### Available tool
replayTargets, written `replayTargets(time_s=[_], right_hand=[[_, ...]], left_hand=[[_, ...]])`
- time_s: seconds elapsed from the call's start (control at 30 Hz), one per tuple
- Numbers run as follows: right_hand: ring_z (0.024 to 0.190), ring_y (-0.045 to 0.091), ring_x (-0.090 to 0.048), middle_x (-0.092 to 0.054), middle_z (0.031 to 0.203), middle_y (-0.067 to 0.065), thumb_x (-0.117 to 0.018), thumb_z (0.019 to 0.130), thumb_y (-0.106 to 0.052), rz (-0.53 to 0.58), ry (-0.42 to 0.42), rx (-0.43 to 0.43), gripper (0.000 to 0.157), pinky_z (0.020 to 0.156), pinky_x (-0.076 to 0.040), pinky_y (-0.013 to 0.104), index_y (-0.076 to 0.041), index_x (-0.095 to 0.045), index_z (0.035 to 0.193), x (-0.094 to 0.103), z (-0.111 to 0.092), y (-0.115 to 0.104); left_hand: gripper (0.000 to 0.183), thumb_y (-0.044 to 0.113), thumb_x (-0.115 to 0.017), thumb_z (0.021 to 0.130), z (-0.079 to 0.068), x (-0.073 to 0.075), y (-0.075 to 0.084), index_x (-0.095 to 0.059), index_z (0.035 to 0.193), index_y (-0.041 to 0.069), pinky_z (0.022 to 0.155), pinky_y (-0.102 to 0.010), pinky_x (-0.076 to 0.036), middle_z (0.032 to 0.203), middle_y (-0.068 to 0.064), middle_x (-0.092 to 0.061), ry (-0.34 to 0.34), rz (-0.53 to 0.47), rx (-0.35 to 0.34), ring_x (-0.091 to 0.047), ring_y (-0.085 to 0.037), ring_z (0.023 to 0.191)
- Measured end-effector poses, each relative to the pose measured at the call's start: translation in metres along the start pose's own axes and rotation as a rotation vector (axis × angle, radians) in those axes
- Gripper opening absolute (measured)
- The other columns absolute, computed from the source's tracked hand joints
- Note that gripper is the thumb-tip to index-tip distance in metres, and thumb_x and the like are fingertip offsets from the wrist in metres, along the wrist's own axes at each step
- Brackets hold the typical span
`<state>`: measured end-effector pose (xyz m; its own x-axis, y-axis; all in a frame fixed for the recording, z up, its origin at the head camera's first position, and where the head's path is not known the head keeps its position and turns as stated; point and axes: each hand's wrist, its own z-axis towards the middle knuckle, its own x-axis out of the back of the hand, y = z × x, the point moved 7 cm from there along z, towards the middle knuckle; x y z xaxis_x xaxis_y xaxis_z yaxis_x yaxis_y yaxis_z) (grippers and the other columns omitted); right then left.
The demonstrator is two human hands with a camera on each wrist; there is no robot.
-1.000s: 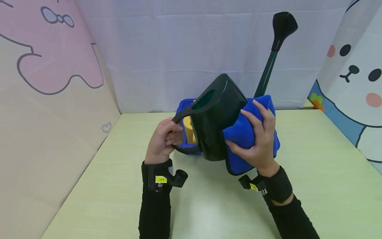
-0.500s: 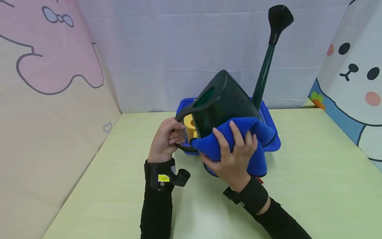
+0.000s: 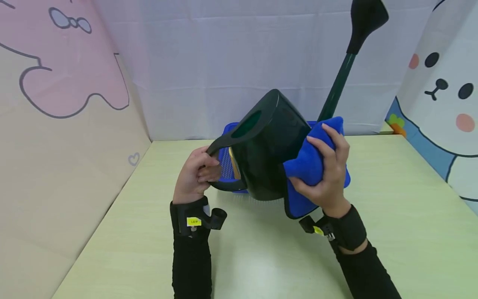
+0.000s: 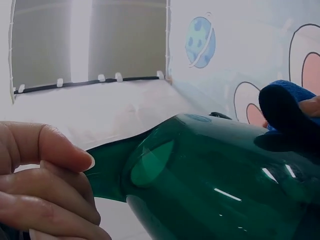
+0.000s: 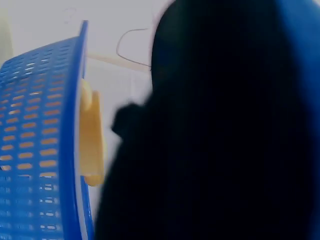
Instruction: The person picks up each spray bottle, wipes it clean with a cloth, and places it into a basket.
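Note:
A dark green watering can [image 3: 269, 145] is held up and tilted over the table, its long spout rising to a black sprinkler head [image 3: 366, 25] at the upper right. My left hand [image 3: 196, 174] grips the can's handle, fingers curled round it. In my right hand [image 3: 328, 174] is a bunched blue cloth [image 3: 308, 164] with dark edging, pressed against the can's base side near the spout. The left wrist view shows the can's glossy body [image 4: 215, 180] and its opening, with the cloth [image 4: 290, 97] at the right. Dark cloth and shadow fill most of the right wrist view.
Behind the can, a blue plastic basket [image 3: 225, 164] stands on the pale table [image 3: 254, 257], partly hidden. Something yellow [image 5: 91, 140] shows at its rim in the right wrist view. A white curtain [image 3: 224, 62] hangs behind, with printed panels on both sides.
The cloth went left and down across the can's front, then back up to its right side. My left hand and the can have shifted slightly left.

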<state>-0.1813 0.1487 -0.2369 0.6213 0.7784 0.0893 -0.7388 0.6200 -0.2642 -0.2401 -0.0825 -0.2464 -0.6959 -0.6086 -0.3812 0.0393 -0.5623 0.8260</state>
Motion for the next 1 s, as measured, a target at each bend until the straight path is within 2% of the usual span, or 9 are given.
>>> replayTargets(time_s=[0.17, 0.33, 0.53, 0.67, 0.8, 0.9, 1.0], right_hand=[[0.124, 0.037, -0.037, -0.041, 0.133, 0.018, -0.057, 0.067, -0.07, 0.033, -0.048, -0.03, 0.076, 0.102, -0.031, 0.055, -0.011, -0.052, 0.115, -0.003, 0.0, 0.004], [0.124, 0.037, -0.037, -0.043, 0.133, 0.015, -0.058, 0.068, -0.069, -0.039, -0.038, -0.012, 0.074, 0.102, -0.029, 0.056, -0.011, -0.053, 0.113, -0.009, -0.004, -0.006], [0.123, 0.04, -0.034, -0.041, 0.134, 0.016, -0.055, 0.072, -0.067, -0.213, -0.059, 0.046, 0.071, 0.1, -0.026, 0.058, -0.011, -0.054, 0.114, -0.019, -0.012, -0.028], [0.121, 0.04, -0.035, -0.042, 0.134, 0.018, -0.055, 0.075, -0.063, -0.371, -0.088, 0.133, 0.067, 0.097, -0.028, 0.059, -0.012, -0.054, 0.117, -0.031, -0.022, -0.047], [0.115, 0.042, -0.037, -0.044, 0.131, 0.021, -0.051, 0.08, -0.059, -0.488, -0.14, 0.234, 0.063, 0.093, -0.027, 0.059, -0.01, -0.054, 0.119, -0.046, -0.033, -0.06], [0.114, 0.043, -0.038, -0.045, 0.129, 0.021, -0.046, 0.083, -0.06, -0.493, -0.182, 0.274, 0.063, 0.093, -0.027, 0.059, -0.01, -0.054, 0.119, -0.051, -0.034, -0.06], [0.116, 0.042, -0.038, -0.045, 0.129, 0.02, -0.045, 0.083, -0.063, -0.432, -0.19, 0.272, 0.065, 0.095, -0.027, 0.059, -0.01, -0.054, 0.119, -0.047, -0.028, -0.053]], left_hand=[[0.03, -0.002, -0.031, 0.082, 0.0, 0.001, 0.0, -0.045, 0.061, 0.014, 0.041, -0.028, -0.007, 0.05, 0.001, -0.023, -0.017, -0.011, 0.016, -0.019, -0.013, 0.04], [0.03, -0.002, -0.032, 0.083, 0.0, 0.001, -0.004, -0.044, 0.06, 0.015, 0.043, -0.028, -0.007, 0.049, 0.003, -0.025, 0.055, -0.005, 0.041, -0.019, -0.013, 0.04], [0.029, 0.0, -0.037, 0.083, 0.005, -0.007, -0.014, -0.041, 0.059, 0.015, 0.044, -0.027, -0.009, 0.046, 0.006, -0.028, 0.146, 0.026, 0.077, -0.024, -0.009, 0.038], [0.028, 0.0, -0.039, 0.083, 0.01, -0.014, -0.022, -0.04, 0.058, 0.015, 0.042, -0.023, -0.015, 0.045, 0.008, -0.03, 0.162, 0.051, 0.097, -0.028, -0.006, 0.037], [0.026, 0.002, -0.04, 0.083, 0.014, -0.013, -0.028, -0.043, 0.06, 0.014, 0.041, -0.019, -0.023, 0.045, 0.01, -0.034, 0.193, 0.083, 0.137, -0.031, -0.005, 0.037], [0.025, 0.003, -0.04, 0.084, 0.014, -0.01, -0.029, -0.044, 0.061, 0.014, 0.041, -0.018, -0.024, 0.045, 0.011, -0.035, 0.207, 0.093, 0.154, -0.032, -0.005, 0.037], [0.027, 0.003, -0.04, 0.083, 0.014, -0.009, -0.027, -0.043, 0.059, 0.014, 0.042, -0.019, -0.024, 0.044, 0.01, -0.035, 0.188, 0.099, 0.148, -0.03, -0.006, 0.037]])
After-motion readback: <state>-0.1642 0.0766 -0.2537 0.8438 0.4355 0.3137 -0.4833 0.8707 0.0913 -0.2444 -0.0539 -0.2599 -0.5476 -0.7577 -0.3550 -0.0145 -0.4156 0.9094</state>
